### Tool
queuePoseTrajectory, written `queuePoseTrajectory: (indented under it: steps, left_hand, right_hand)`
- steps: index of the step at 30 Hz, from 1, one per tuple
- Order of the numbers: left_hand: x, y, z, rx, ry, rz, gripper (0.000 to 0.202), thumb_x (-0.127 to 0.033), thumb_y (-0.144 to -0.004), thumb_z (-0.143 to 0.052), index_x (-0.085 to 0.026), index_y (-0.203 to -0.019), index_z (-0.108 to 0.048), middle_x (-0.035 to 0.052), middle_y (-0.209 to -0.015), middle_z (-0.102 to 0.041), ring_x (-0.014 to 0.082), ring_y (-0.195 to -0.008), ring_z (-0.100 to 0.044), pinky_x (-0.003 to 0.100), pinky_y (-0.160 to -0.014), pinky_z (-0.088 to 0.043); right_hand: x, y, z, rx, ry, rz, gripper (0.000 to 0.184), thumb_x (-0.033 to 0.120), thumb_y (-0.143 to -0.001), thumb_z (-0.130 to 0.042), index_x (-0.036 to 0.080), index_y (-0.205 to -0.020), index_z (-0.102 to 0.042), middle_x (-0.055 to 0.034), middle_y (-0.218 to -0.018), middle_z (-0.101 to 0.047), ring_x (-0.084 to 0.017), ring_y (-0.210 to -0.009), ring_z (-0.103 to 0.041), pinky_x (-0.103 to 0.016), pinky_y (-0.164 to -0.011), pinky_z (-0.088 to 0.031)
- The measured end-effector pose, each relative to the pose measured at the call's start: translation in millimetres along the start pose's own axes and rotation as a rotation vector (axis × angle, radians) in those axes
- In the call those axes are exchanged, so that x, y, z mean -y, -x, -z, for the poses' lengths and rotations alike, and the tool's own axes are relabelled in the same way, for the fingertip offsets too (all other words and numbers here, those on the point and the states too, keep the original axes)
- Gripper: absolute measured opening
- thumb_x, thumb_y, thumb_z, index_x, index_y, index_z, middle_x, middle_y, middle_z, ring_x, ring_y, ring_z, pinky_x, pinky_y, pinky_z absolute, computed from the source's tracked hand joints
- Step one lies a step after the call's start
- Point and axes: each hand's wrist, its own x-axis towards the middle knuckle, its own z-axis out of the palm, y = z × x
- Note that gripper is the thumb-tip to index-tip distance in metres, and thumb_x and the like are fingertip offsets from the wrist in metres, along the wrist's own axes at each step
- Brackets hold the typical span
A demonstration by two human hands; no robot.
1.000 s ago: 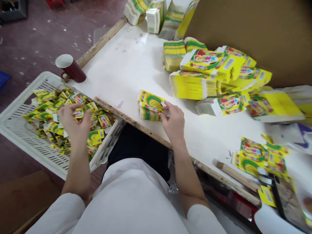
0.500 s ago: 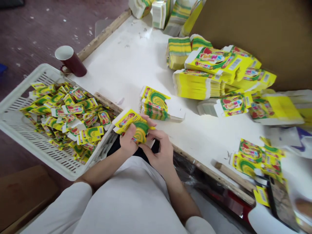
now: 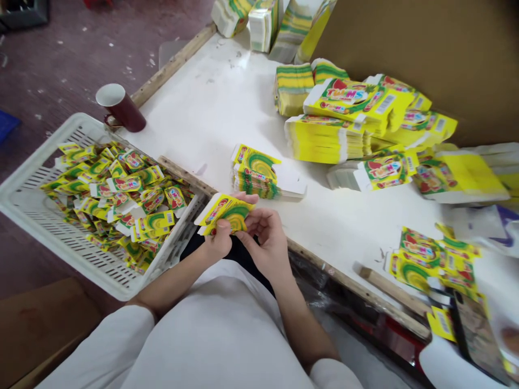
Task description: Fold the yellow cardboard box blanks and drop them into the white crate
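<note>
- Presently in hand: one carton [image 3: 219, 209], yellow with green, tilted, at the near edge of the worktop [image 3: 182, 102], just in front of our body, white end toward the basket [image 3: 73, 256].
- Our left hand [image 3: 219, 244]: fingers clamped on the carton, thumb on the printed face, the others behind and along its far side.
- Our right hand [image 3: 267, 243]: fingers curled, tips at the carton's right end; we cannot tell whether they pinch it or only lie beside it.
- One stack [image 3: 255, 170] of flat cartons, on the worktop just beyond our hands, white ends fanned to the right.
- One basket, white, slotted, to our left, holding a heap [image 3: 125, 186] of small cartons in mixed directions.
- One mug [image 3: 127, 112], dark red, white inside, upright at the worktop's left edge.
- One large pile [image 3: 344, 113] of cartons, at the far right, before a brown board [image 3: 417, 59].
- One wooden strip [image 3: 393, 290], near right edge, with flat cartons [image 3: 432, 259] beside it.
</note>
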Motion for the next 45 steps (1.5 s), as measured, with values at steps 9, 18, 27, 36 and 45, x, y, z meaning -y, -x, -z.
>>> queuePoseTrajectory:
  steps: [9, 18, 27, 36, 45]
  left_hand:
    - [-4.4, -10.4, -8.1, -0.104, 0.066, 0.026, 0.069, -0.087, -0.071, -0.062, -0.029, -0.108, -0.072, 0.0081, -0.092, -0.075, 0.0333, -0.100, -0.073, 0.046, -0.075, -0.065]
    - [-18.0, -24.0, -17.4, -0.284, 0.328, 0.077, 0.053, -0.073, -0.072, -0.074, -0.025, -0.087, -0.058, -0.0011, -0.074, -0.055, 0.0173, -0.074, -0.063, 0.035, -0.079, -0.060]
    - [3.3, -10.3, -1.5, -0.204, 0.135, 0.016, 0.044, -0.062, -0.077, -0.078, -0.024, -0.096, -0.071, 0.0029, -0.095, -0.072, 0.0194, -0.091, -0.068, 0.033, -0.085, -0.055]
    - [-53.5, -28.4, 51.7, 0.293, -0.200, 0.103, 0.095, -0.089, -0.062, -0.066, -0.025, -0.133, -0.067, 0.0142, -0.136, -0.068, 0.0357, -0.131, -0.061, 0.048, -0.113, -0.047]
    - [-33.7, -10.8, 18.1, 0.424, -0.854, -0.035, 0.083, -0.020, -0.072, -0.077, -0.025, -0.147, -0.041, 0.0127, -0.133, -0.064, 0.0308, -0.119, -0.066, 0.043, -0.099, -0.055]
  right_hand:
    - [3.3, -4.7, 7.0, 0.053, 0.038, 0.058, 0.053, 0.030, -0.084, -0.077, 0.030, -0.128, -0.048, 0.0014, -0.094, -0.063, -0.017, -0.085, -0.062, -0.032, -0.077, -0.052]
    - [-6.4, 1.2, -6.0, 0.127, 0.323, 0.216, 0.055, 0.029, -0.094, -0.068, 0.030, -0.145, -0.049, -0.0096, -0.132, -0.066, -0.024, -0.109, -0.066, -0.038, -0.088, -0.057]
    - [-3.5, -12.3, 13.3, -0.064, 0.393, 0.272, 0.018, 0.026, -0.096, -0.064, 0.026, -0.110, -0.075, -0.0034, -0.096, -0.077, -0.020, -0.083, -0.070, -0.032, -0.072, -0.056]
    - [17.0, -6.3, 52.3, 0.002, 0.833, 0.496, 0.042, 0.014, -0.095, -0.061, 0.049, -0.114, -0.076, 0.0015, -0.097, -0.078, -0.023, -0.096, -0.067, -0.050, -0.101, -0.049]
    - [10.7, -9.6, 29.1, -0.187, 0.369, 0.290, 0.067, 0.051, -0.098, -0.058, 0.034, -0.159, -0.034, -0.0087, -0.162, -0.043, -0.032, -0.152, -0.039, -0.059, -0.122, -0.038]
